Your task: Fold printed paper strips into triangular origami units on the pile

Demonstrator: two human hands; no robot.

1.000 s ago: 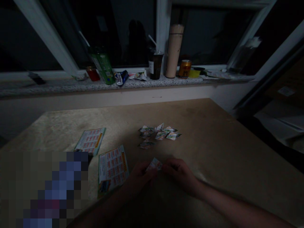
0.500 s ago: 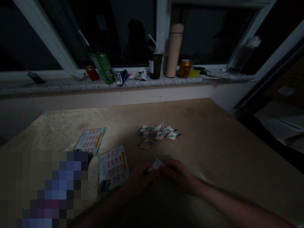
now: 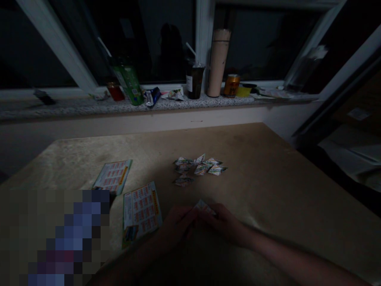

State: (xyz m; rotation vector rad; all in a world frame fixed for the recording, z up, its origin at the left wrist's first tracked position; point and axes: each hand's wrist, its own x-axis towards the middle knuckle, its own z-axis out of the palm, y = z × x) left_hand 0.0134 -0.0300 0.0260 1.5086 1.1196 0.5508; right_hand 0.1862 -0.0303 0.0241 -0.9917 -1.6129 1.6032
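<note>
Left hand (image 3: 179, 222) and right hand (image 3: 225, 223) pinch a folded paper (image 3: 204, 206) between them | steady thumbs and matched edges should keep its creases crisp | one corner points away from the hands, toward folded pieces (image 3: 201, 170) beyond; in dim light, its long axis seemingly runs hand to hand
</note>
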